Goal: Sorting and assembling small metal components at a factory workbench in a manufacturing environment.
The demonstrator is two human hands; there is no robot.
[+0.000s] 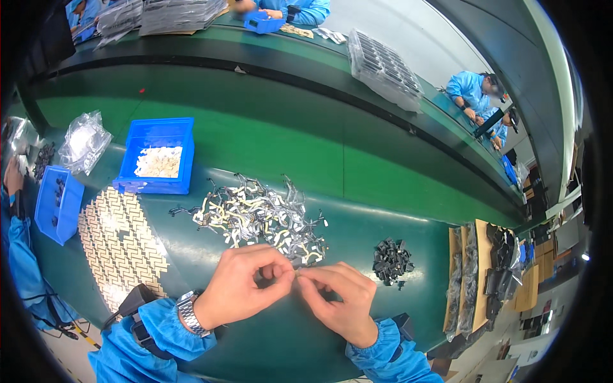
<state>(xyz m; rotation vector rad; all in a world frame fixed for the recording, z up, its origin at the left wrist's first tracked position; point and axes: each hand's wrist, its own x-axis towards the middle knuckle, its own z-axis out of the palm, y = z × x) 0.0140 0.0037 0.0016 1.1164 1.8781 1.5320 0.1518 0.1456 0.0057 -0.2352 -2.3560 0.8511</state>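
Over the near part of the green table, my left hand (246, 287) is closed in a pinch, thumb against forefinger. Close against its fingertips, my right hand (345, 300) pinches too. Whatever lies between the fingertips is too small and too hidden to name. Just beyond my hands spreads a loose pile of small flexible strip-like parts (262, 217) in black, white and cream. Right of my right hand is a heap of small black pieces (392, 262). On the left lies a sheet of cream cut-out pieces (121, 246) in a zigzag pattern.
A blue bin (153, 186) of cream pieces stands at the back left, beside a smaller blue bin (74, 203) and a clear plastic bag (85, 142). Cardboard dividers with wrapped black parts (472, 277) stand at the right edge. A co-worker's sleeve (29, 255) shows far left.
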